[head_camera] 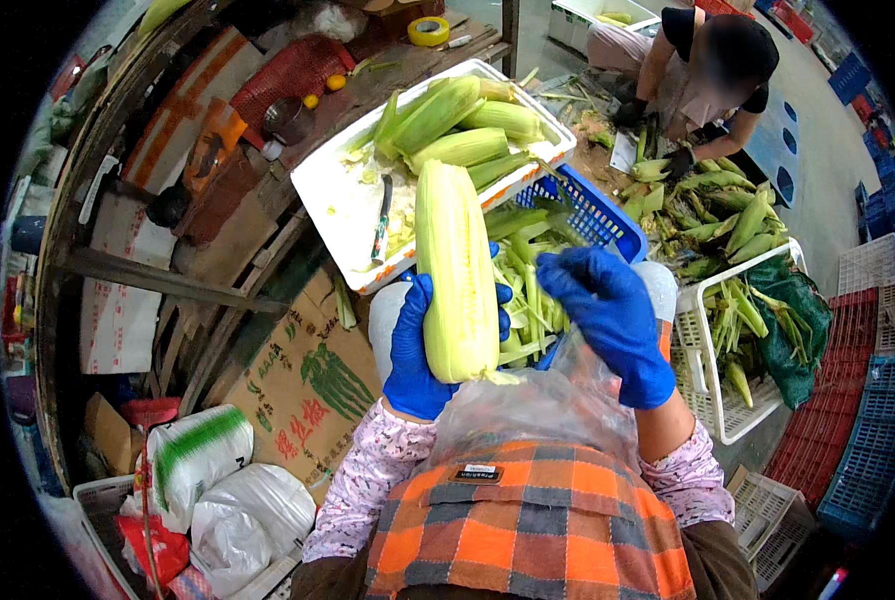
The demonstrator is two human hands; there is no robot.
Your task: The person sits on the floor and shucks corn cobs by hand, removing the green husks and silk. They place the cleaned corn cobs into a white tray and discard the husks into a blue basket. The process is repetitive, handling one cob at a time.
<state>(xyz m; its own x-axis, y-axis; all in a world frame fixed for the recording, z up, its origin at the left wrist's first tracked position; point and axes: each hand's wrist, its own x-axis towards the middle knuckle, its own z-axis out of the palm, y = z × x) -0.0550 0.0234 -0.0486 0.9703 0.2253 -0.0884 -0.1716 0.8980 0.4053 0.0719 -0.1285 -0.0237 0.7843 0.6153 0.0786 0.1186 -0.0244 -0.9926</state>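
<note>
My left hand [417, 352], in a blue glove, grips an ear of corn [455, 277] upright from below. Pale green husk still covers most of the ear, and a narrow strip of kernels shows down its front. To the right, apart from the ear, my gloved right hand [605, 315] is raised with its fingers curled. Motion blurs it, and whether anything is in it is hidden. Beneath the hands, cut husk pieces [526, 285] fill a blue plastic basket [605, 214]. A white foam box [327, 187] beyond the ear holds several husked ears [458, 150] and a knife [381, 225].
At the upper right a co-worker [710, 82] in dark gloves handles corn beside a heap of ears [725, 210]. A white crate [706, 360] with husks stands at my right. On the left are a wooden shelf [177, 277], a printed cardboard box [312, 382] and plastic bags [252, 510].
</note>
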